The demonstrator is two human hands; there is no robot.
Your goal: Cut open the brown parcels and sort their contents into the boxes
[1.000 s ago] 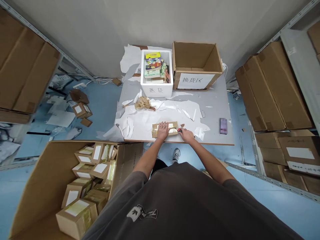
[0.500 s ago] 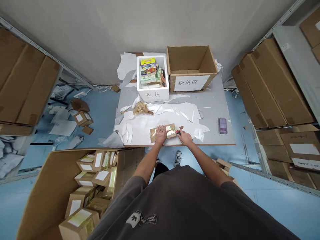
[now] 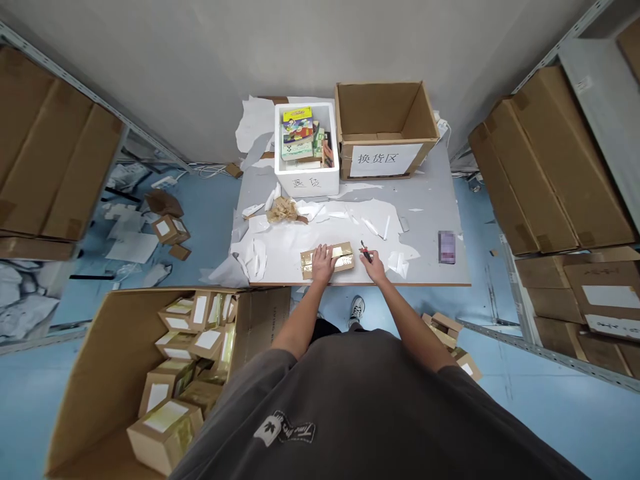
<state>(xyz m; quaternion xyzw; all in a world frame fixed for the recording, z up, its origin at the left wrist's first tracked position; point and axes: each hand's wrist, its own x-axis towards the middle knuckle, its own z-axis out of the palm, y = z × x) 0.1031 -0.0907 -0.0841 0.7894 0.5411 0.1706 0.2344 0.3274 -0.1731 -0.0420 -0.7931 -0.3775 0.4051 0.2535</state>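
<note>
A small taped cardboard box (image 3: 344,257) lies near the front edge of the table (image 3: 430,213). My left hand (image 3: 323,262) rests on top of its left half, fingers spread over it. Just right of the box, my right hand (image 3: 374,267) is closed round a red and black cutter (image 3: 366,252), whose tip points away from me. The cutter is apart from the box. White paper scraps lie around the box, and a crumpled ball of brown tape (image 3: 283,209) sits behind it to the left.
At the table's back stand a white foam box (image 3: 309,183) of books and an open carton (image 3: 385,137). A phone (image 3: 447,247) lies at the right. A large carton (image 3: 85,380) of parcels stands front left. Shelves flank both sides.
My right hand has drawn the cutter away from the box's right end, a little to the right, and its tip has turned forward. My left hand stays on the box.
</note>
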